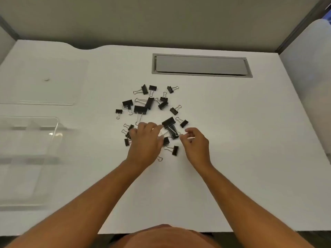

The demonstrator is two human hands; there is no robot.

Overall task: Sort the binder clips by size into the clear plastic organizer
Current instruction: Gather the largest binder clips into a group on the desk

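Several black binder clips (150, 102) of different sizes lie scattered in a loose pile at the middle of the white table (232, 140). My left hand (145, 142) lies palm down over the pile's near left part with bent fingers, covering some small clips; whether it grips one is hidden. My right hand (196, 143) hovers at the pile's near right, thumb and forefinger apart, just beside the wire handle of a large clip (169, 122). The clear plastic organizer (53, 133) with its dividers stands at the left edge.
A clear flat lid (44, 102) lies behind the organizer at the far left. A grey cable hatch (200, 66) is set into the table behind the pile. A partition wall closes off the back and the right side.
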